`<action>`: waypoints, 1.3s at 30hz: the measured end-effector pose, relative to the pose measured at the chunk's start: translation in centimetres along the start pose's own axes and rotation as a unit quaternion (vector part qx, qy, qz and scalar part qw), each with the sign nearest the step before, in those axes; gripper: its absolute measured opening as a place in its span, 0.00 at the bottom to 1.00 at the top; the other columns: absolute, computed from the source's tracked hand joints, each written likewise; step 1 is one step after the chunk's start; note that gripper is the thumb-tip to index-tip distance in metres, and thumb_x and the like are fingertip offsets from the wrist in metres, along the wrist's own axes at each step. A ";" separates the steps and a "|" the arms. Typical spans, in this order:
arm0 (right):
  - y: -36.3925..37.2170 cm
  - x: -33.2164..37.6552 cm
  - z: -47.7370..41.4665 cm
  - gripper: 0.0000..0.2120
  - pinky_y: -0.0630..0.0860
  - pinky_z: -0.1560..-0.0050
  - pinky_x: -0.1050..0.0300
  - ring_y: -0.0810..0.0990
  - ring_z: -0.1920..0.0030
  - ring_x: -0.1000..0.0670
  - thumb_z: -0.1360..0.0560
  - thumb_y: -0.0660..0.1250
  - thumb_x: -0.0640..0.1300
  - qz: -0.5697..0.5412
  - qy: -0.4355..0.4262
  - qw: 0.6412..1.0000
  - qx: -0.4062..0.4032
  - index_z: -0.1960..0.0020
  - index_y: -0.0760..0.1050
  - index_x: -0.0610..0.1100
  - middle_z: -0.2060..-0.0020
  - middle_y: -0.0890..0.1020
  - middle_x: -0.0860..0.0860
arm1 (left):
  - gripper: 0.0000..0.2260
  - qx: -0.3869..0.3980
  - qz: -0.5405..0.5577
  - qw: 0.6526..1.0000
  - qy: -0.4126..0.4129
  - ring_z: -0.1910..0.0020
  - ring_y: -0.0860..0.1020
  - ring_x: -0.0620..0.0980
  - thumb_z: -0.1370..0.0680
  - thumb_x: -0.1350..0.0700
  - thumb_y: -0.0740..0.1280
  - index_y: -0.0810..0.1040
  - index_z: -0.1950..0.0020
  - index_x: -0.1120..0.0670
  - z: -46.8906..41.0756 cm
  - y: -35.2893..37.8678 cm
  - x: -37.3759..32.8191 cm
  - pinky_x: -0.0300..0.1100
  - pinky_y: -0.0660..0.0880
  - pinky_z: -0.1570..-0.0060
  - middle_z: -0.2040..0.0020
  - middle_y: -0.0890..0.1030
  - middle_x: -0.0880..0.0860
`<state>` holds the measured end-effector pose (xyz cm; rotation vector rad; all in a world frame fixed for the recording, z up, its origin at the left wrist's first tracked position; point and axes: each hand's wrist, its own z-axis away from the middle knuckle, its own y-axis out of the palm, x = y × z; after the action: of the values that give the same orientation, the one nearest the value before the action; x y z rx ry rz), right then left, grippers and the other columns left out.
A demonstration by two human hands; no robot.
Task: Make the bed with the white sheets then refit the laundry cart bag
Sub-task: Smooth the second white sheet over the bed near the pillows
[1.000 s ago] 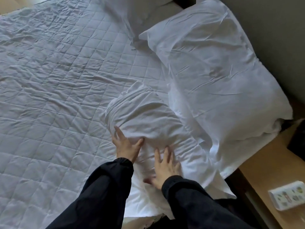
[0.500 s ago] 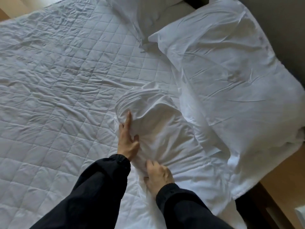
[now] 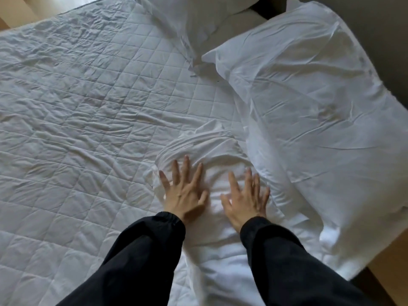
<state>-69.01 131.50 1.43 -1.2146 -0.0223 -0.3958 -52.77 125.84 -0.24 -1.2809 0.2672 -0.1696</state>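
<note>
Care now means pushing outward evenly: left hand (image 3: 185,191) and right hand (image 3: 246,196), fingers spread, press the bunched white cotton sheet (image 3: 205,149) flat.

Quilted bed (image 3: 88,107) (bunched sheet (image 3: 209,146), two pillows (image 3: 309,107))

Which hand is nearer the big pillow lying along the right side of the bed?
Right. The right hand lies flat on the bunched sheet, just short of the big pillow; the left hand presses the same sheet, farther from it.
</note>
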 end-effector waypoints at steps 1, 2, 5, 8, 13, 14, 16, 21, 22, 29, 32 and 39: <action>0.4 -0.7 -0.8 0.32 0.38 0.29 0.34 0.37 0.24 0.40 0.22 0.51 0.62 -0.001 0.015 1.000 0.016 0.23 0.43 0.58 0.23 0.38 0.43 | 0.34 0.005 -0.011 1.000 -0.006 0.28 0.27 0.56 0.28 0.34 0.43 0.36 0.24 0.40 -0.7 0.7 0.1 0.68 0.30 0.36 0.25 0.29 0.50; 1.1 -1.2 -1.4 0.33 0.36 0.30 0.32 0.34 0.24 0.40 0.22 0.48 0.65 0.003 0.026 0.999 0.024 0.23 0.38 0.59 0.24 0.35 0.44 | 0.33 0.005 -0.013 1.000 -0.016 0.27 0.28 0.57 0.28 0.32 0.42 0.36 0.25 0.39 -1.2 1.4 0.5 0.71 0.32 0.37 0.25 0.29 0.49; 4.0 -1.1 -1.8 0.36 0.38 0.30 0.29 0.32 0.25 0.38 0.29 0.37 0.70 0.028 0.019 0.999 0.035 0.27 0.26 0.58 0.26 0.30 0.42 | 0.33 0.022 0.000 0.999 -0.033 0.27 0.29 0.57 0.27 0.30 0.40 0.35 0.25 0.38 -2.0 3.8 1.8 0.75 0.37 0.38 0.25 0.29 0.51; 6.9 -0.6 -2.6 0.38 0.45 0.32 0.26 0.42 0.25 0.33 0.28 0.41 0.68 0.037 0.013 0.999 -0.017 0.24 0.34 0.55 0.24 0.41 0.37 | 0.33 0.027 0.079 0.993 -0.081 0.26 0.31 0.54 0.29 0.30 0.41 0.34 0.26 0.35 -2.7 5.5 2.1 0.74 0.39 0.37 0.24 0.30 0.54; 9.7 -0.9 -3.8 0.38 0.54 0.35 0.24 0.54 0.27 0.30 0.28 0.53 0.65 0.045 0.008 0.998 -0.053 0.22 0.53 0.48 0.25 0.53 0.33 | 0.36 -0.041 0.187 0.955 -0.225 0.24 0.36 0.53 0.25 0.34 0.48 0.34 0.24 0.44 -4.6 7.5 0.3 0.71 0.38 0.33 0.23 0.37 0.59; 10.5 -1.2 -4.0 0.39 0.54 0.35 0.24 0.55 0.27 0.29 0.28 0.54 0.64 0.048 0.006 0.996 -0.072 0.22 0.54 0.48 0.25 0.54 0.32 | 0.37 -0.056 0.175 0.956 -0.230 0.24 0.36 0.54 0.26 0.34 0.47 0.34 0.24 0.45 -4.8 8.1 0.0 0.70 0.38 0.33 0.23 0.37 0.59; 11.6 -1.4 -4.5 0.38 0.54 0.35 0.23 0.56 0.28 0.28 0.28 0.56 0.64 0.050 0.001 0.994 -0.095 0.23 0.54 0.47 0.26 0.55 0.31 | 0.37 -0.073 0.162 0.956 -0.234 0.24 0.37 0.54 0.28 0.35 0.45 0.35 0.23 0.46 -5.1 9.5 0.0 0.70 0.40 0.32 0.23 0.38 0.59; 15.0 -1.9 -6.2 0.42 0.52 0.34 0.23 0.57 0.29 0.27 0.30 0.58 0.64 0.063 -0.006 0.990 -0.126 0.23 0.51 0.47 0.27 0.55 0.30 | 0.39 -0.111 0.178 0.947 -0.243 0.24 0.45 0.59 0.30 0.39 0.51 0.40 0.23 0.48 -6.6 13.6 0.8 0.71 0.46 0.32 0.23 0.46 0.63; 15.6 -2.2 -6.5 0.42 0.51 0.34 0.23 0.57 0.29 0.27 0.30 0.58 0.65 0.067 -0.011 0.989 -0.132 0.23 0.49 0.48 0.27 0.54 0.30 | 0.39 -0.117 0.180 0.947 -0.241 0.24 0.45 0.60 0.30 0.38 0.51 0.42 0.22 0.49 -6.9 14.2 0.9 0.72 0.46 0.32 0.23 0.47 0.64; 15.8 -2.5 -6.5 0.41 0.53 0.34 0.24 0.57 0.29 0.27 0.30 0.57 0.64 0.064 -0.025 0.986 -0.150 0.23 0.49 0.47 0.28 0.55 0.29 | 0.38 -0.145 0.176 0.946 -0.231 0.24 0.47 0.61 0.30 0.37 0.51 0.45 0.23 0.49 -6.7 15.0 1.2 0.70 0.46 0.32 0.23 0.50 0.65; 15.6 -2.4 -6.5 0.40 0.54 0.35 0.24 0.57 0.29 0.26 0.29 0.57 0.64 0.060 -0.021 0.985 -0.157 0.23 0.51 0.46 0.28 0.56 0.29 | 0.38 -0.158 0.176 0.945 -0.227 0.24 0.47 0.60 0.30 0.38 0.52 0.44 0.23 0.48 -6.7 14.8 1.2 0.70 0.46 0.31 0.23 0.50 0.64; 15.4 -1.9 -6.2 0.40 0.53 0.34 0.25 0.57 0.28 0.28 0.29 0.54 0.64 0.069 -0.010 0.987 -0.148 0.22 0.49 0.48 0.26 0.53 0.31 | 0.38 -0.194 0.162 0.942 -0.222 0.25 0.47 0.59 0.30 0.41 0.53 0.47 0.23 0.50 -6.1 14.9 1.1 0.68 0.48 0.31 0.23 0.51 0.63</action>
<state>-67.16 130.84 -15.16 -1.5041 0.1059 -0.2702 -53.83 124.13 -16.24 -1.6037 0.1204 0.4741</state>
